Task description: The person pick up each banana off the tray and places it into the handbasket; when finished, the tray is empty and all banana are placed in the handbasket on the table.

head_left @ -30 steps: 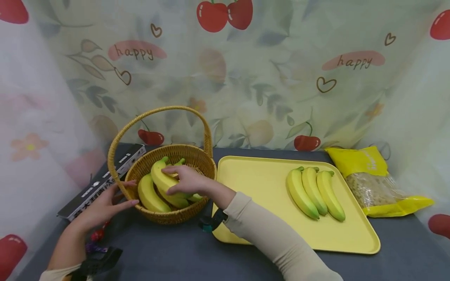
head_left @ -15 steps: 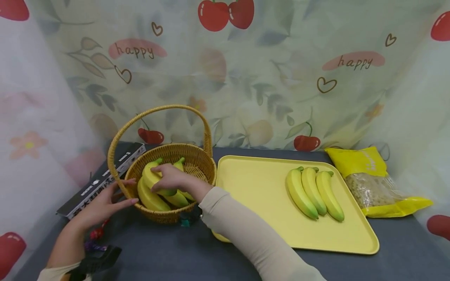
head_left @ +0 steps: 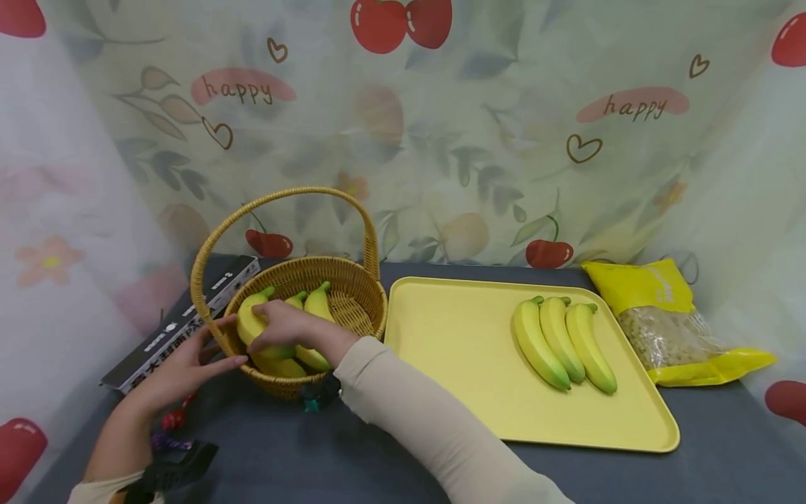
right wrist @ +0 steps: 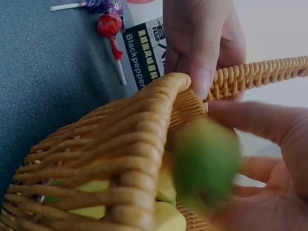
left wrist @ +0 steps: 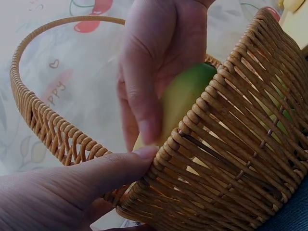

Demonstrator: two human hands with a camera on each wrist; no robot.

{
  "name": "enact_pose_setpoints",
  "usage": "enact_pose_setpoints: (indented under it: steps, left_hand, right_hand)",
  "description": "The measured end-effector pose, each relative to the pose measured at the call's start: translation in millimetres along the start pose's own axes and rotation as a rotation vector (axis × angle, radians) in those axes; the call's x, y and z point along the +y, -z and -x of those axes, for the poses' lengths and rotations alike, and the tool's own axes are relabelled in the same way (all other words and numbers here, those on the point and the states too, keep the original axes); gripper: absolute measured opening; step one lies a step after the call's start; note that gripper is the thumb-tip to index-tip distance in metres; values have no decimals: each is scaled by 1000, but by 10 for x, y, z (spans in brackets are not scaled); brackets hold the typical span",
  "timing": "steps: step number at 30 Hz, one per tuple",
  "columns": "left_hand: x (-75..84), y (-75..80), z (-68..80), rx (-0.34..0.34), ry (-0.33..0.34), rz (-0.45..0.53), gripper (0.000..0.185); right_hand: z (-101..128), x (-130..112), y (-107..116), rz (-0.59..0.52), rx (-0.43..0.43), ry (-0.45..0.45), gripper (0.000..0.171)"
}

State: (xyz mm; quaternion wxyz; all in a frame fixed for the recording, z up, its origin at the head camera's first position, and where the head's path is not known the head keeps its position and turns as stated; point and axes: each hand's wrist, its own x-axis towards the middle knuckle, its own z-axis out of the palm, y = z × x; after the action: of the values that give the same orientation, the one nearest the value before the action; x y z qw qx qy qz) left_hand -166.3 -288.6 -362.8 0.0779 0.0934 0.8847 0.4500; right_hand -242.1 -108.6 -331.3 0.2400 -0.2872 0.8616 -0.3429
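A wicker basket (head_left: pixel 355 280) with a tall arched handle stands left of centre, holding several bananas (head_left: pixel 319 302). My left hand (head_left: pixel 179 367) grips its left rim at the foot of the handle; the thumb lies on the rim in the left wrist view. Inside the basket's left side, my right hand (head_left: pixel 286 329) holds a banana (head_left: pixel 248 323), thumb on one side and fingers on the other. That banana's green tip (right wrist: pixel 207 163) shows blurred in the right wrist view, close to the rim. Another banana lies partly hidden beneath it.
Right of the basket lies a yellow tray (head_left: pixel 453 350) with three bananas (head_left: pixel 555 343). A yellow bag with a clear window (head_left: pixel 655 336) rests beyond it. Left of the basket are a long black pasta box (head_left: pixel 182 329) and two wrapped lollipops, one red (right wrist: pixel 109 26), one purple (right wrist: pixel 111 6).
My right hand has moved left across the basket with the banana, bringing it to the left wall. More of the other bananas now shows. My left hand has stayed at the rim.
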Motion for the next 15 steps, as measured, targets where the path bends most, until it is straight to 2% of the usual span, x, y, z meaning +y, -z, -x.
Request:
enact_pose_setpoints:
  steps: [7,12,15]
  left_hand:
    - [0,13,15,-7,-16,20,73]
    - [8,8,11,-3,-21,16,72]
    - [12,5,12,-2,-18,14,72]
  right_hand:
    - [7,12,21,-48,-60,-45,62]
    - [47,100,103,-75,-48,-27,59]
    - [110,164,147,-87,-31,12,61]
